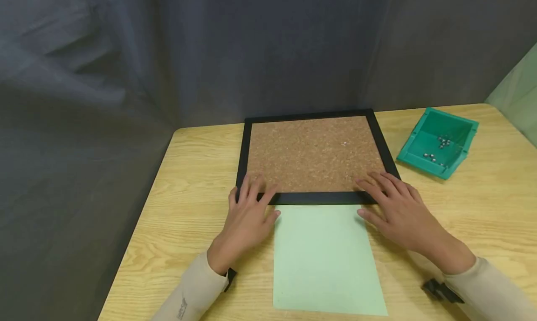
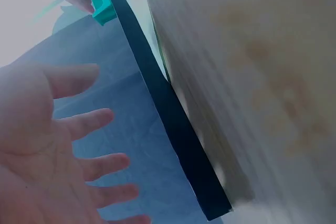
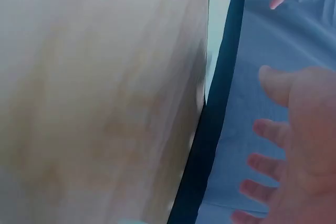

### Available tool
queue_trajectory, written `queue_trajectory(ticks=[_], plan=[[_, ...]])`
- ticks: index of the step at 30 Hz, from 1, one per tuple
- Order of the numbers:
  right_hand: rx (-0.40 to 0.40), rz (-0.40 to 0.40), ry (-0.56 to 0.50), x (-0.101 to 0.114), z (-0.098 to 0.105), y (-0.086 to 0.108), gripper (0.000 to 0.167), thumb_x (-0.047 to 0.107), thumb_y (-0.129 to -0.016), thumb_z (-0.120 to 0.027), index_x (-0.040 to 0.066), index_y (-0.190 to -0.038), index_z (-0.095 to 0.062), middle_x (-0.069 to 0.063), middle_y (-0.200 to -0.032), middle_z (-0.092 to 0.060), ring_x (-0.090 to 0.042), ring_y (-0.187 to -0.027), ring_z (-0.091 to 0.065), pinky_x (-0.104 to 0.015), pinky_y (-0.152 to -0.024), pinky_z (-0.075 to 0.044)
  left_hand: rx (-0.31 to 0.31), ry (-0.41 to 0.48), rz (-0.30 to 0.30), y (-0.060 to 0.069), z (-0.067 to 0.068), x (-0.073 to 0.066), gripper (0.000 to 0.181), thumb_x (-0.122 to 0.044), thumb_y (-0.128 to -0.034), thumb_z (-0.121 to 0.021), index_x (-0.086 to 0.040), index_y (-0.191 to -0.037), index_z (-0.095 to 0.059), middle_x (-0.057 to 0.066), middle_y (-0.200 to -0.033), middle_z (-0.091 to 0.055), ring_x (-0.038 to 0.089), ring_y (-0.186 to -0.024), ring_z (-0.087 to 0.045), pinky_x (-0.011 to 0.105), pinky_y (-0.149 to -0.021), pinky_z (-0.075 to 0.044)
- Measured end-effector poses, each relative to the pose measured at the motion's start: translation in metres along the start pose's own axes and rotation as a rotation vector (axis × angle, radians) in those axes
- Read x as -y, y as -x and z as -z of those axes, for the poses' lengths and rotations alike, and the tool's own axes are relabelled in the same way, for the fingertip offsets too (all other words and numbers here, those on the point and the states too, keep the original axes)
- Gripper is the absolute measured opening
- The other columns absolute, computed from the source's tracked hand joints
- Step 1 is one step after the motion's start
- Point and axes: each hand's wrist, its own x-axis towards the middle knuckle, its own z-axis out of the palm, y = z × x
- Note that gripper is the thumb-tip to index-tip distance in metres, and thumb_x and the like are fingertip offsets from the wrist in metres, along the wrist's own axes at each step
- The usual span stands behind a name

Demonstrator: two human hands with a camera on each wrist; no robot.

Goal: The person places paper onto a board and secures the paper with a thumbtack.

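Pale green paper point(image 1: 327, 260) lies flat on the wood-grain table point(image 1: 201, 171) in front of you, its far edge meeting the near rail point(image 1: 319, 198) of the black-framed corkboard point(image 1: 310, 157); whether it runs under that rail, you cannot tell from here. Your left hand point(image 1: 249, 220) and right hand point(image 1: 398, 213) are spread over the board's two near corners, fingers apart and grasping nothing; whether any fingertip touches the frame is unclear. For a steady job, you would do best to work both corners evenly, with matched light pressure on the rail rather than on the cork, so the board doesn't skew. Mind your thumbs: they sit close to the paper's far corners and could nudge or crease it. Beyond your right hand, the green plastic bin point(image 1: 428, 141) stands just beside the board with small metallic pieces point(image 1: 443, 143) inside, so a wide elbow or sideways push could knock it. Watch the tiny pale speck point(image 1: 345, 143) on the cork too, perhaps a pin. Behind everything, dark cloth point(image 1: 285, 55) limits how far you can push the board back.
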Motion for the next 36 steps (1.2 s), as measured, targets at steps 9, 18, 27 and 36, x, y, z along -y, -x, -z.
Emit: queue_trajectory(ticks=[9, 18, 27, 36], plan=[[0.158, -0.234, -0.334, 0.004, 0.017, 0.006, 0.056, 0.039, -0.102, -0.056, 0.005, -0.145, -0.045, -0.023, -0.131, -0.057, -0.039, -0.113, -0.057, -0.050, -0.082, -0.051, 0.186, 0.551, 0.089, 0.021, 0.008, -0.006, 0.069, -0.036, -0.0998, -0.059, -0.031, -0.158, -0.024, 0.009, -0.154, -0.025, 0.026, -0.127, -0.037, 0.044, -0.091, -0.046], [0.421, -0.435, -0.883, -0.007, 0.023, 0.022, 0.058, 0.038, -0.107, -0.044, 0.004, -0.150, -0.029, -0.018, -0.134, -0.050, -0.020, -0.114, -0.059, -0.039, -0.089, -0.057, 0.196, 1.468, 0.494, 0.035, 0.013, -0.010, 0.067, -0.013, -0.0943, -0.050, -0.018, -0.150, -0.014, 0.016, -0.149, -0.007, 0.039, -0.139, -0.019, 0.065, -0.102, -0.043], [0.475, -0.599, -1.450, -0.016, 0.004, 0.035, 0.028, 0.027, -0.109, -0.039, 0.013, -0.132, -0.045, -0.001, -0.123, -0.047, -0.012, -0.111, -0.056, -0.037, -0.102, -0.053, 0.179, 1.593, 0.580, 0.040, 0.003, -0.020, 0.058, -0.010, -0.0914, -0.049, -0.015, -0.140, -0.018, 0.016, -0.139, -0.010, 0.038, -0.131, -0.020, 0.067, -0.092, -0.048], [0.452, -0.626, -1.541, -0.018, -0.003, 0.027, 0.020, 0.024, -0.108, -0.039, 0.013, -0.124, -0.045, 0.002, -0.124, -0.044, -0.012, -0.115, -0.052, -0.042, -0.104, -0.051, 0.163, 1.630, 0.590, 0.034, 0.001, -0.022, 0.060, -0.011, -0.0907, -0.052, -0.015, -0.141, -0.019, 0.015, -0.139, -0.013, 0.038, -0.134, -0.021, 0.057, -0.087, -0.054]])
